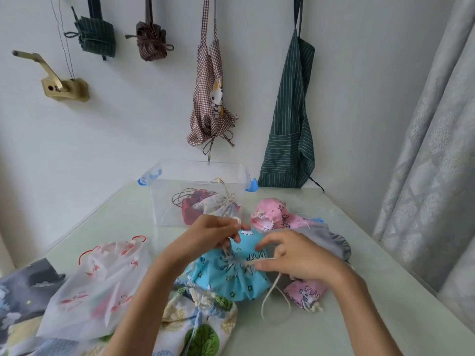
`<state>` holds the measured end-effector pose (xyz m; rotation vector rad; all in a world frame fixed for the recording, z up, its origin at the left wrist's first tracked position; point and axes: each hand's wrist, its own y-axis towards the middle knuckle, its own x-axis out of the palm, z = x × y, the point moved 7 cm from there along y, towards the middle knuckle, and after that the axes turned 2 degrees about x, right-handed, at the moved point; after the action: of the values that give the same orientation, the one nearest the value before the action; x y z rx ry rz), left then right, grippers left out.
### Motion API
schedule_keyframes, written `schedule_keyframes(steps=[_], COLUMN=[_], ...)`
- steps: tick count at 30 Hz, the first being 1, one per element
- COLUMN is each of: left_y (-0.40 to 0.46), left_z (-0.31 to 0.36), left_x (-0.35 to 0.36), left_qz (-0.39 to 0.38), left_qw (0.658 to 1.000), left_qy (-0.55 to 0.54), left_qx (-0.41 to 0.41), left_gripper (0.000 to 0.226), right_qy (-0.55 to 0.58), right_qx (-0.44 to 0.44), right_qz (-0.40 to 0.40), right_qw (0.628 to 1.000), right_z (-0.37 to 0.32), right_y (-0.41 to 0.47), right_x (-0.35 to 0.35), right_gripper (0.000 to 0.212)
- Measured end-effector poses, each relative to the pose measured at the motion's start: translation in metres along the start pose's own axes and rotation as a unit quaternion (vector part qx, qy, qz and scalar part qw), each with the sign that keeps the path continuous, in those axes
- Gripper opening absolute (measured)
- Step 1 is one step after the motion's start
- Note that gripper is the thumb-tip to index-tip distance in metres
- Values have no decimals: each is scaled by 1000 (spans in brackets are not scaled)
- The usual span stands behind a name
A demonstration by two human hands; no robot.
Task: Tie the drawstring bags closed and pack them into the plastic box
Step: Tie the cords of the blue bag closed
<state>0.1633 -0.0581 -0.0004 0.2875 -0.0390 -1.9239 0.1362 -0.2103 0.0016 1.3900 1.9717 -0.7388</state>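
Observation:
A bright blue drawstring bag [226, 276] with cloud and star prints lies gathered at the table's middle. My left hand [205, 235] pinches one pale cord end above the bag's neck. My right hand [295, 255] pinches the other cord end beside the neck, and a loose loop of cord [272, 301] trails below it. Behind stands the clear plastic box [164, 199] with blue clips. Inside it lie a white tied bag [218, 205] and a dark red bag [190, 211].
On the pale green table [385, 291] lie a translucent flamingo bag [95, 283] at left, a tree-print bag [203, 327] in front, a pink bag [272, 214], a grey bag [326, 240] and a small pink bag [303, 294] at right. Aprons hang on the wall; a curtain stands right.

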Motion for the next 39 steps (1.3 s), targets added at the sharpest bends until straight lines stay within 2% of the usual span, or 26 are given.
schedule_keyframes(steps=[2,4,6,8,11,14,16,19,22,25,28,31,33,35,37,39], left_y=[0,-4,-8,-11,-12,-16,-18,-16,-18,-17,-16,-18,-18,-14,-8,-5], left_z=[-4,-1,3,1,-4,-7,-9,-12,-6,-1,1,2,3,2,1,5], left_x=[11,27,47,66,84,94,93,83,64,47,40,42,41,35,30,32], left_qz=[-39,-80,-141,-192,-229,-274,-286,-263,-234,-202,-200,-205,-196,-148,-82,-43], left_qw=[995,987,977,963,948,931,925,939,964,978,979,978,980,988,995,998], left_qy=[93,139,157,189,218,237,248,218,124,39,10,10,-3,-4,-8,-9], left_qx=[-3,7,16,9,-25,-36,-30,-34,-36,-39,-44,-39,-42,-46,-50,-39], left_gripper=[20,22,29,31,30,30,35,43,35,36,57,63,60,43,34,31], right_qy=[-25,-65,-63,9,95,112,106,119,110,60,47,50,43,-33,-143,-188], right_qx=[21,30,18,18,10,-26,-78,-135,-124,-152,-163,-165,-155,-121,-96,-112], right_qz=[-41,-72,-80,-47,33,87,95,97,139,104,70,66,112,215,295,360], right_qw=[999,995,995,999,995,990,987,979,976,981,983,983,981,968,940,907], right_z=[5,9,10,9,7,0,-14,-28,-18,-10,-12,-14,-12,-4,-4,-14], right_y=[-9,-18,-25,-27,-21,-11,-5,3,4,-5,-9,-5,-3,-5,-11,-15], right_x=[-5,-13,-21,-32,-43,-38,-26,-13,-24,-31,-25,-16,-20,-35,-44,-44], right_gripper=[23,16,29,41,47,42,33,47,27,29,24,20,16,8,3,5])
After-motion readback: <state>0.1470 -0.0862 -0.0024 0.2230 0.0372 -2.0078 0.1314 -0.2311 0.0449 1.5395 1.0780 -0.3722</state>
